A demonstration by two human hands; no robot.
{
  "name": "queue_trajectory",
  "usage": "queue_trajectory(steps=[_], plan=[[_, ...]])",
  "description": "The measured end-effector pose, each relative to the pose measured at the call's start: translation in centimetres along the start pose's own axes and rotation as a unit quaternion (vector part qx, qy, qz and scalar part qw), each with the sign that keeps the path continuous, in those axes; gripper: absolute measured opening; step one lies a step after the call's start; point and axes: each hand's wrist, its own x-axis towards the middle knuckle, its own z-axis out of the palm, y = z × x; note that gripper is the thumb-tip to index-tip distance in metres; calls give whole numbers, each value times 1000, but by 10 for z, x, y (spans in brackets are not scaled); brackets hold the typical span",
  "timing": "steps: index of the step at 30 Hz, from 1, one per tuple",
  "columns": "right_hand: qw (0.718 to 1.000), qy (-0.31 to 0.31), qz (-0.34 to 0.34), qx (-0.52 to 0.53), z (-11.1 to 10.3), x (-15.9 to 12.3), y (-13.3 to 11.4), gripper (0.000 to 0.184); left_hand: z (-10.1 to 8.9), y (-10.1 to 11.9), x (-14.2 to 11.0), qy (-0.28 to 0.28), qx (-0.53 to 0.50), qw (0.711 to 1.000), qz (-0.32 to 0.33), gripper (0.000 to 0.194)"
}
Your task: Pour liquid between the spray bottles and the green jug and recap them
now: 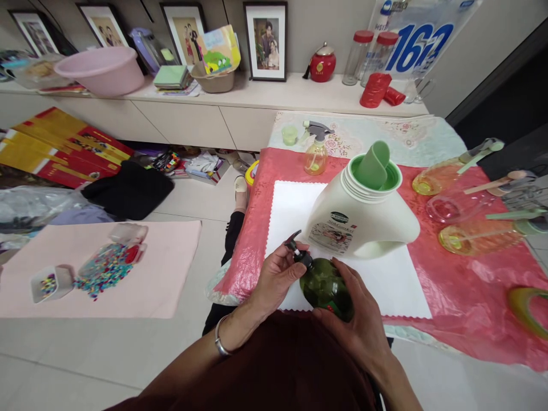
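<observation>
Close in, the left hand point(274, 283) has its fingers pinched around the black pump point(303, 258) at the neck of a dark green bottle point(326, 287); whether the pump is screwed tight cannot be told. The right hand point(360, 311) has its fingers curved around the bottle's body, at four o'clock from the pump. The bottle is tilted at the near edge of the tabletop point(447, 271), in front of the person's body.

Just past it at one o'clock, a big white jug point(368, 214) with a green spout point(373, 168) stands on a white cloth point(285, 228) and blocks the direct way to the far side. At twelve o'clock, beyond the cloth, is a small spray bottle point(315, 160), with a green cup point(289, 136) near it towards eleven. Three see-through bottles point(475, 237) crowd two o'clock, and a roll of tape point(524, 311) is at three, by the edge.

Farther out, a shelf point(252, 94) holds a red pot point(323, 65) at twelve and a pink basin point(105, 74) at ten. Down at nine o'clock, colourful beads point(105, 268) are heaped on a pink sheet point(171, 274).
</observation>
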Motion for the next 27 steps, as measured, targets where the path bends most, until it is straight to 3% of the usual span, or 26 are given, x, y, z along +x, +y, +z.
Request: queue_trajectory(steps=[4,11,18,27], plan=[[1000,-6,13,6,2,1,0,68,-3,-2,2,10,-5,1000,-25,44],[1000,1,22,10,2,2,0,67,4,7,-4,-31,-20,999,-28,42],[1000,4,9,10,3,-1,-1,69,1,-1,0,6,-32,999,-24,44],[999,10,22,26,4,-1,0,69,2,7,-6,-49,-23,998,-26,47]])
